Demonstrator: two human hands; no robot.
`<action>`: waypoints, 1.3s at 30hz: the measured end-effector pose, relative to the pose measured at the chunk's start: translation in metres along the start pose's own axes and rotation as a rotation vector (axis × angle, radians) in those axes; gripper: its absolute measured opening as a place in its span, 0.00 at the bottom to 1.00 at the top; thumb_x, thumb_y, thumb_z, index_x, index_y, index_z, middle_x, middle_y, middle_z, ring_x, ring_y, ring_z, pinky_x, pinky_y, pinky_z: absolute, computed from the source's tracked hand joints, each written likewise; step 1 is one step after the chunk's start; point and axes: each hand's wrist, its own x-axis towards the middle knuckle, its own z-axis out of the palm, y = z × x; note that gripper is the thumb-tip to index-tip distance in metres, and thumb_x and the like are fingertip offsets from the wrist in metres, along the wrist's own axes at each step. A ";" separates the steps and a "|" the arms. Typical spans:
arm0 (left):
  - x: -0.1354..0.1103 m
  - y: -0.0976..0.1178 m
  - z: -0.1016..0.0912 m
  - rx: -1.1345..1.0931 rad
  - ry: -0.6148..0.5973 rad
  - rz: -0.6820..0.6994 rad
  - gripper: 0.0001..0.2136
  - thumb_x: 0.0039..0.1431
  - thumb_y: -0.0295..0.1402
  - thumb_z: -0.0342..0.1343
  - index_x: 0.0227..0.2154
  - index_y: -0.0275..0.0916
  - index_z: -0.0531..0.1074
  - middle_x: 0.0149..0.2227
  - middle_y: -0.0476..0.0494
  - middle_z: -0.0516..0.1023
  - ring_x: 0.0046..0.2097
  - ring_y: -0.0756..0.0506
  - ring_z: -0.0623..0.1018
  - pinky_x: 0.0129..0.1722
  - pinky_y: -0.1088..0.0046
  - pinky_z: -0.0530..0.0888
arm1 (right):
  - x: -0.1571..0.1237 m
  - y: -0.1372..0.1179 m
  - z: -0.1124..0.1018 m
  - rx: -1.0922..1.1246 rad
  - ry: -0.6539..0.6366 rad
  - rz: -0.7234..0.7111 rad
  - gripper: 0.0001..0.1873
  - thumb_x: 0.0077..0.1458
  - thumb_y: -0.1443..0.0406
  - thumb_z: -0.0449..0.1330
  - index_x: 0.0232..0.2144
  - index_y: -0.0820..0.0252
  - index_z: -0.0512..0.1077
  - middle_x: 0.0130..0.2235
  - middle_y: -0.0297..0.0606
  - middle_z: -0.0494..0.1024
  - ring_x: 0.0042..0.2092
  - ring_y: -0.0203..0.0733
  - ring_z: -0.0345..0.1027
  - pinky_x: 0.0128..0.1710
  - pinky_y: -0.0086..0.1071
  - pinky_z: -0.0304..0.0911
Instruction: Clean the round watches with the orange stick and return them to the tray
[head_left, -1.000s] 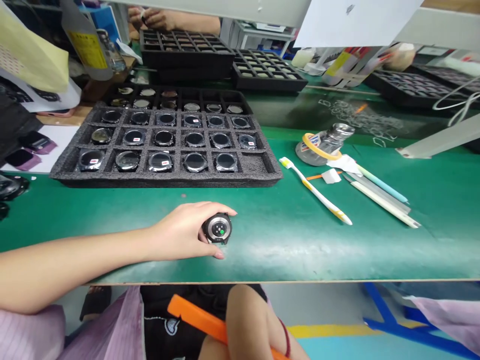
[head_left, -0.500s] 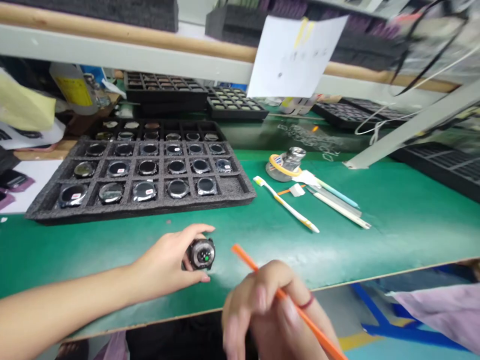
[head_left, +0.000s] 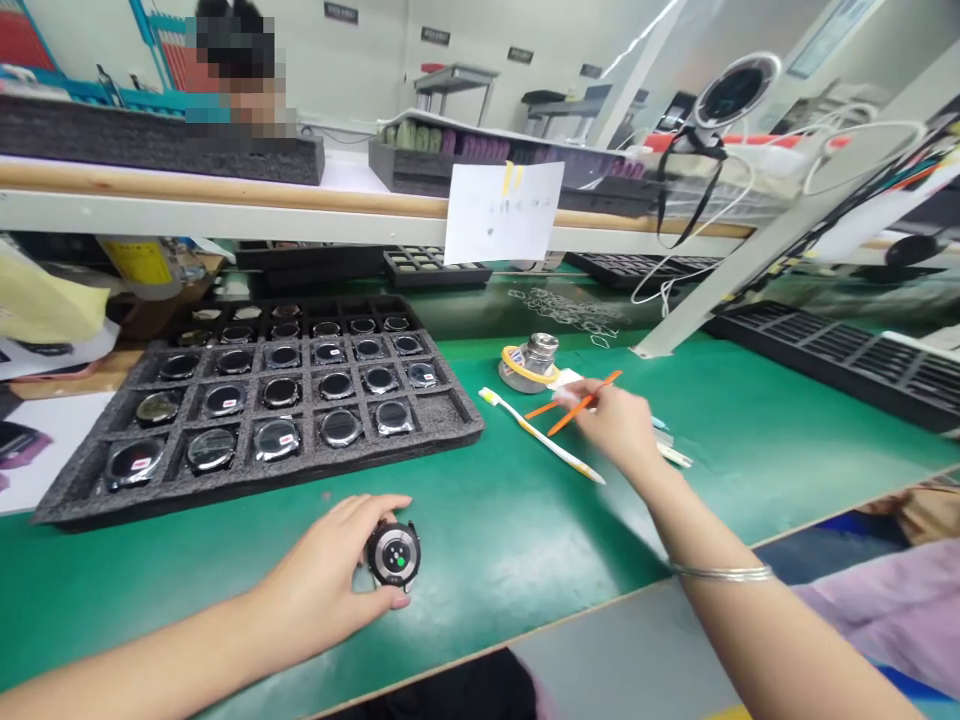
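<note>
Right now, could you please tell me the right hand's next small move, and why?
Probably pinch the white material beside the bottle: the right hand, holding an orange tool, is close by, while the left hand holds the watch.

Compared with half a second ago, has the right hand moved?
Yes. Against the toothbrush, the right hand has moved forward and right, toward the bottle.

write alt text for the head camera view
A person's left hand holds a round watch, its back showing, at a green bench, while the right hand holds an orange tool near a toothbrush. Beyond, a dark tray holds rows of watches.
</note>
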 end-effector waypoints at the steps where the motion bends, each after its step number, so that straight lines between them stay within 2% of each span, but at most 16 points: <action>1: 0.001 0.000 -0.001 -0.004 -0.004 -0.028 0.34 0.51 0.32 0.69 0.62 0.48 0.68 0.51 0.42 0.77 0.46 0.39 0.77 0.52 0.56 0.74 | 0.006 -0.005 -0.004 -0.009 0.013 -0.002 0.08 0.55 0.64 0.66 0.36 0.60 0.82 0.33 0.46 0.85 0.35 0.53 0.78 0.38 0.40 0.69; 4: 0.003 0.004 -0.007 -0.020 -0.055 -0.039 0.31 0.50 0.32 0.70 0.59 0.47 0.71 0.48 0.44 0.77 0.42 0.41 0.76 0.49 0.60 0.75 | 0.030 -0.023 -0.018 -0.040 0.030 -0.023 0.11 0.60 0.64 0.65 0.43 0.61 0.81 0.40 0.47 0.85 0.43 0.50 0.79 0.46 0.40 0.69; 8: 0.006 0.011 -0.015 -0.030 -0.081 -0.028 0.24 0.51 0.32 0.71 0.52 0.44 0.75 0.45 0.45 0.78 0.40 0.44 0.75 0.46 0.64 0.75 | 0.063 -0.048 -0.024 -0.112 -0.041 -0.008 0.10 0.64 0.62 0.65 0.44 0.63 0.78 0.46 0.41 0.82 0.49 0.44 0.77 0.53 0.44 0.71; 10: 0.007 0.013 -0.015 -0.042 -0.078 -0.023 0.24 0.51 0.32 0.72 0.52 0.43 0.76 0.45 0.45 0.78 0.38 0.45 0.75 0.46 0.65 0.75 | 0.072 -0.058 -0.026 -0.134 -0.081 0.009 0.08 0.63 0.63 0.66 0.40 0.64 0.78 0.44 0.40 0.81 0.49 0.45 0.77 0.53 0.46 0.71; 12: 0.007 0.011 -0.014 -0.060 -0.083 -0.009 0.24 0.50 0.33 0.73 0.51 0.43 0.76 0.45 0.45 0.79 0.37 0.46 0.75 0.44 0.66 0.75 | 0.072 -0.068 -0.030 -0.125 -0.089 0.008 0.05 0.60 0.68 0.68 0.34 0.68 0.79 0.39 0.44 0.82 0.48 0.49 0.77 0.53 0.47 0.68; 15: 0.007 0.008 -0.011 -0.071 -0.075 0.024 0.26 0.50 0.35 0.73 0.52 0.42 0.75 0.47 0.44 0.79 0.38 0.45 0.76 0.44 0.66 0.76 | 0.047 -0.082 -0.035 -0.060 -0.042 -0.019 0.06 0.58 0.69 0.68 0.36 0.71 0.81 0.36 0.51 0.83 0.48 0.53 0.77 0.52 0.48 0.64; 17: 0.007 0.006 -0.009 -0.067 -0.059 0.030 0.30 0.49 0.35 0.74 0.56 0.42 0.73 0.48 0.43 0.79 0.41 0.43 0.77 0.46 0.64 0.76 | 0.010 -0.089 -0.034 0.045 -0.065 -0.059 0.11 0.57 0.64 0.70 0.41 0.66 0.81 0.38 0.47 0.85 0.44 0.48 0.79 0.48 0.42 0.68; 18: 0.008 0.005 -0.009 -0.064 -0.051 0.026 0.33 0.49 0.36 0.74 0.58 0.41 0.71 0.48 0.42 0.80 0.42 0.42 0.78 0.47 0.63 0.76 | -0.013 -0.092 -0.031 0.135 -0.118 -0.093 0.12 0.56 0.62 0.71 0.40 0.62 0.81 0.37 0.43 0.85 0.40 0.44 0.80 0.42 0.37 0.70; 19: 0.008 0.005 -0.009 -0.061 -0.045 0.025 0.35 0.48 0.36 0.75 0.59 0.40 0.70 0.48 0.42 0.80 0.42 0.42 0.78 0.47 0.62 0.76 | -0.039 -0.095 -0.028 0.331 -0.228 -0.157 0.11 0.53 0.61 0.73 0.37 0.61 0.81 0.35 0.41 0.85 0.36 0.44 0.80 0.37 0.35 0.72; 21: 0.009 0.005 -0.008 -0.055 -0.038 0.042 0.32 0.48 0.36 0.75 0.57 0.40 0.71 0.46 0.42 0.80 0.43 0.41 0.79 0.48 0.62 0.75 | -0.089 -0.100 -0.018 0.582 -0.460 -0.420 0.08 0.57 0.58 0.70 0.34 0.56 0.81 0.35 0.39 0.86 0.36 0.44 0.81 0.38 0.35 0.74; 23: 0.011 0.007 -0.009 -0.055 -0.033 0.082 0.26 0.49 0.35 0.74 0.51 0.40 0.74 0.45 0.45 0.81 0.43 0.42 0.79 0.47 0.64 0.75 | -0.127 -0.107 -0.007 0.662 -0.431 -0.646 0.03 0.62 0.64 0.65 0.37 0.54 0.80 0.37 0.38 0.85 0.38 0.42 0.81 0.39 0.33 0.75; 25: 0.012 0.009 -0.010 -0.068 -0.026 0.095 0.22 0.49 0.34 0.74 0.46 0.41 0.76 0.42 0.47 0.82 0.42 0.43 0.79 0.45 0.67 0.74 | -0.149 -0.114 0.002 0.660 -0.336 -0.763 0.05 0.64 0.68 0.62 0.39 0.54 0.79 0.36 0.38 0.83 0.37 0.40 0.79 0.38 0.31 0.75; 29: 0.011 0.014 -0.012 -0.089 -0.033 0.023 0.19 0.49 0.34 0.74 0.43 0.40 0.77 0.39 0.49 0.82 0.40 0.44 0.79 0.40 0.70 0.72 | -0.155 -0.123 0.008 0.566 -0.229 -0.832 0.07 0.65 0.71 0.59 0.35 0.56 0.75 0.33 0.37 0.80 0.34 0.39 0.76 0.34 0.30 0.74; 33: 0.012 0.016 -0.014 -0.090 -0.049 0.004 0.20 0.48 0.34 0.74 0.44 0.41 0.77 0.39 0.50 0.82 0.40 0.44 0.79 0.40 0.70 0.70 | -0.150 -0.125 0.008 0.533 -0.219 -0.869 0.08 0.65 0.72 0.58 0.37 0.55 0.75 0.34 0.37 0.80 0.33 0.38 0.76 0.33 0.29 0.73; 37: 0.014 0.016 -0.014 -0.086 -0.057 -0.003 0.14 0.49 0.35 0.73 0.36 0.40 0.76 0.34 0.52 0.80 0.37 0.45 0.78 0.35 0.72 0.67 | -0.147 -0.126 0.012 0.535 -0.235 -0.928 0.10 0.65 0.73 0.58 0.38 0.55 0.76 0.35 0.37 0.79 0.35 0.39 0.75 0.35 0.30 0.74; 39: 0.015 0.015 -0.014 -0.106 -0.057 0.001 0.15 0.49 0.34 0.73 0.37 0.40 0.76 0.33 0.53 0.80 0.36 0.46 0.77 0.35 0.73 0.66 | -0.147 -0.124 0.012 0.553 -0.248 -0.931 0.08 0.65 0.73 0.59 0.39 0.56 0.76 0.35 0.38 0.78 0.35 0.39 0.75 0.36 0.30 0.74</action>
